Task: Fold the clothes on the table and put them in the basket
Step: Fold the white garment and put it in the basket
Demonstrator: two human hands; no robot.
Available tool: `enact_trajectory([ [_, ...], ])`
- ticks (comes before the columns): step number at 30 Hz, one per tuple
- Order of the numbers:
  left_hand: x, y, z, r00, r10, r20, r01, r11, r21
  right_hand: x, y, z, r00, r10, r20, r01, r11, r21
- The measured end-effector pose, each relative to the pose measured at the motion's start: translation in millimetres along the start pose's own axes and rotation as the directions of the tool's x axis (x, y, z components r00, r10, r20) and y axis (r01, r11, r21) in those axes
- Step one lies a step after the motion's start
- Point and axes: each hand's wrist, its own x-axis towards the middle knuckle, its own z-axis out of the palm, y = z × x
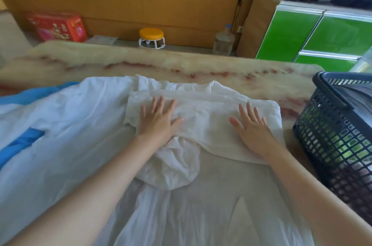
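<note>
A white garment (205,116) lies partly folded across the middle of the marble table (141,62), on top of other white cloth (191,215). My left hand (159,118) presses flat on the fold's left part, fingers spread and straight. On the right part of the fold my right hand (251,125) lies flat with its fingers straight. A bunched piece of the white fabric (171,167) sits between my forearms. The dark plastic basket (326,125) stands at the table's right edge, with dark clothing inside.
A white and blue garment (50,125) covers the table's left side. Beyond the table's far edge stand a yellow-topped stool (151,38), a water jug (223,41), a red box (58,26) and green cabinets (322,38).
</note>
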Motion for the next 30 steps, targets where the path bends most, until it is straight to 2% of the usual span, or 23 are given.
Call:
enact_trajectory([
  [4, 0, -30, 15, 0.998, 0.007, 0.054, -0.009, 0.999, 0.047, -2, -5, 18, 1.000, -0.020, -0.021, 0.019, 0.997, -0.071],
  [7, 5, -32, 8, 0.994, 0.039, 0.100, -0.035, 0.999, -0.039, -3, -7, 11, 0.998, 0.007, 0.061, -0.003, 0.998, -0.062],
  [8, 5, -34, 5, 0.996, 0.035, 0.078, -0.030, 0.997, -0.068, -3, -8, 8, 0.996, 0.022, 0.088, -0.017, 0.998, -0.064],
  [10, 2, -46, -3, 0.998, -0.019, -0.052, 0.015, 0.997, -0.077, -3, -22, 3, 0.996, 0.014, 0.085, -0.003, 0.992, -0.129],
  [12, -6, -63, -8, 0.994, -0.054, -0.091, 0.047, 0.995, -0.083, -7, -51, 2, 0.995, -0.086, 0.044, 0.092, 0.981, -0.171],
  [14, -15, -78, -7, 0.999, -0.032, 0.013, 0.032, 0.996, -0.079, -9, -93, 3, 0.975, -0.220, 0.036, 0.222, 0.973, -0.059],
  [16, -21, -88, -4, 0.998, 0.009, 0.070, -0.006, 0.998, -0.056, -10, -137, 5, 0.946, -0.317, 0.074, 0.314, 0.948, 0.050],
  [18, -23, -93, 0, 0.999, 0.027, 0.046, -0.025, 0.998, -0.050, -7, -167, 14, 0.910, -0.385, 0.155, 0.382, 0.923, 0.051],
  [21, -23, -92, 4, 1.000, 0.017, 0.023, -0.017, 1.000, -0.025, -1, -178, 30, 0.898, -0.354, 0.259, 0.386, 0.919, -0.082],
  [25, -20, -91, 7, 0.999, 0.014, 0.033, -0.013, 0.999, -0.031, 4, -176, 38, 0.928, -0.298, 0.223, 0.309, 0.951, -0.017],
  [29, -23, -97, -23, 0.987, 0.060, 0.149, -0.028, 0.977, -0.211, 4, -189, 21, 0.906, -0.282, 0.315, 0.315, 0.947, -0.057],
  [30, -27, -101, -37, 0.987, 0.077, 0.138, -0.038, 0.964, -0.264, 3, -196, 12, 0.903, -0.290, 0.315, 0.315, 0.949, -0.029],
])
